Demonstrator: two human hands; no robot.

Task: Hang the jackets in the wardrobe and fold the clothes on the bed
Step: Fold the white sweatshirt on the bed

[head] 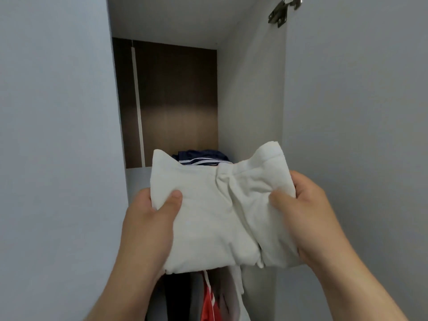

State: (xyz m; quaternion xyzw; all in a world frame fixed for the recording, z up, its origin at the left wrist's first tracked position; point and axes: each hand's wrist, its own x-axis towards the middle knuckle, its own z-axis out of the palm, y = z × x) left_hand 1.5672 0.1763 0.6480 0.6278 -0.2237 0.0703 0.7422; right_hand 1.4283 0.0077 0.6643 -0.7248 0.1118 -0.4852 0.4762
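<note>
A folded white garment (208, 216) is held up in front of the open wardrobe's upper shelf compartment (176, 100). My left hand (148, 218) grips its left edge, thumb on top. My right hand (308, 214) grips its right side, thumb pressing into the bunched fabric. Behind the white garment, a folded navy garment with white stripes (201, 157) lies on the shelf. Below my hands, hanging clothes show, among them a red one (208, 304) and a white one (234, 297).
A closed grey wardrobe door (53, 135) fills the left. The open door (359, 112) stands at the right, its metal hinge (281, 12) at the top. The shelf compartment has a brown back panel and grey side walls.
</note>
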